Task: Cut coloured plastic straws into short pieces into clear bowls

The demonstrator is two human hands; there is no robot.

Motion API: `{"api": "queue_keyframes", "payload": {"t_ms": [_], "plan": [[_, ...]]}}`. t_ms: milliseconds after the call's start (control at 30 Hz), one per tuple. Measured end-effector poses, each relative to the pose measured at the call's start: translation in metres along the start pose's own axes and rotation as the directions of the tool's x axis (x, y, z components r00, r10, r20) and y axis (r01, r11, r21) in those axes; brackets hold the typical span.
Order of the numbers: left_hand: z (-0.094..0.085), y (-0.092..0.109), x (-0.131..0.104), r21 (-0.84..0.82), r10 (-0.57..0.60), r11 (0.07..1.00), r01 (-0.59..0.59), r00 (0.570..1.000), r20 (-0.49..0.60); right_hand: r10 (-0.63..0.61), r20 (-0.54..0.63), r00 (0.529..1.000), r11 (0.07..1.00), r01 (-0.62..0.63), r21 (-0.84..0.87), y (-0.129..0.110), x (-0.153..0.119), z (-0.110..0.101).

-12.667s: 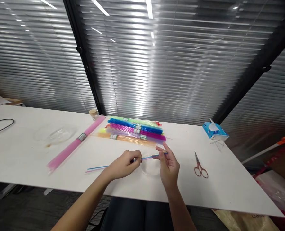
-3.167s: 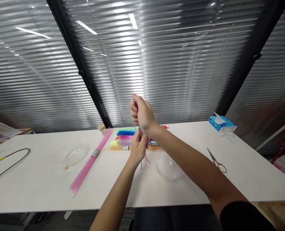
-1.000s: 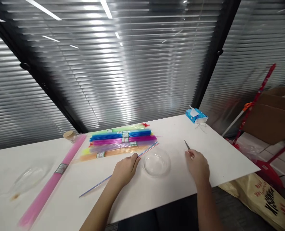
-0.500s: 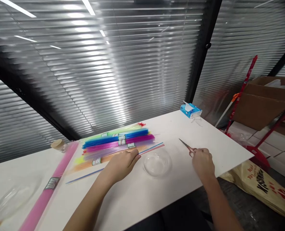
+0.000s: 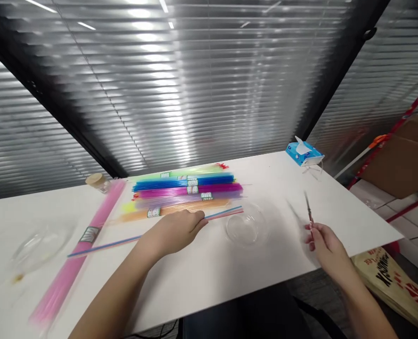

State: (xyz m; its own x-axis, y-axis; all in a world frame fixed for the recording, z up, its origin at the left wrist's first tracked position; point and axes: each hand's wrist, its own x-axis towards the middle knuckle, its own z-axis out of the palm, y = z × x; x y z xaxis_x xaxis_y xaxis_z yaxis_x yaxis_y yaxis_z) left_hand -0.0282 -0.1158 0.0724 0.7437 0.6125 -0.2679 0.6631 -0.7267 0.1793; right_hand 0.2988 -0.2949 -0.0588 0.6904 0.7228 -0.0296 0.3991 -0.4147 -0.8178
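Observation:
My left hand [image 5: 175, 230] lies on the white table [image 5: 201, 278] and pins down thin blue and red straws [image 5: 102, 245], whose far ends [image 5: 226, 213] stick out beyond my fingers. My right hand [image 5: 323, 245] grips small scissors [image 5: 308, 213] by the handles, blades pointing up and away, lifted off the table. A clear plastic bowl [image 5: 246, 230] stands between the two hands. Bundles of coloured straws [image 5: 185, 193] lie just behind my left hand.
A long pink straw bundle [image 5: 77, 249] lies at the left beside a second clear bowl [image 5: 35, 247]. A small cork-lidded jar [image 5: 96, 181] and a blue tissue box [image 5: 303, 153] stand near the back edge. Cardboard boxes and a bag sit on the floor at right.
My right hand has closed on the scissors and raised them off the table. My left hand stays pressed on the thin straws. The view has swung back to the left.

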Motion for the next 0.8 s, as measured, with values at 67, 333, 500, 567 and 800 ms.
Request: {"api": "queue_keyframes", "payload": {"t_ms": [67,333,500,567,800], "plan": [[0.001,0.001,-0.001,-0.016,0.012,1.000,-0.012,1.000,0.018,0.030,0.175,0.984,0.854,-0.116,0.506,-0.013,-0.029,0.004],[0.001,0.017,-0.002,0.005,0.074,0.997,-0.075,0.995,0.072,-0.047,0.347,0.937,0.473,-0.285,0.833,-0.067,-0.075,0.020],[-0.004,0.021,-0.007,0.035,0.082,0.996,-0.083,0.996,0.040,-0.034,0.092,0.995,0.672,-0.046,0.739,-0.100,-0.045,0.037],[-0.005,0.022,-0.008,0.037,0.090,0.995,-0.091,0.996,0.026,-0.040,0.133,0.990,0.731,-0.062,0.680,-0.114,-0.035,0.046],[-0.004,0.024,-0.008,0.069,0.080,0.994,-0.080,0.997,0.004,-0.013,0.169,0.985,0.682,-0.115,0.722,-0.133,-0.019,0.076]]}}
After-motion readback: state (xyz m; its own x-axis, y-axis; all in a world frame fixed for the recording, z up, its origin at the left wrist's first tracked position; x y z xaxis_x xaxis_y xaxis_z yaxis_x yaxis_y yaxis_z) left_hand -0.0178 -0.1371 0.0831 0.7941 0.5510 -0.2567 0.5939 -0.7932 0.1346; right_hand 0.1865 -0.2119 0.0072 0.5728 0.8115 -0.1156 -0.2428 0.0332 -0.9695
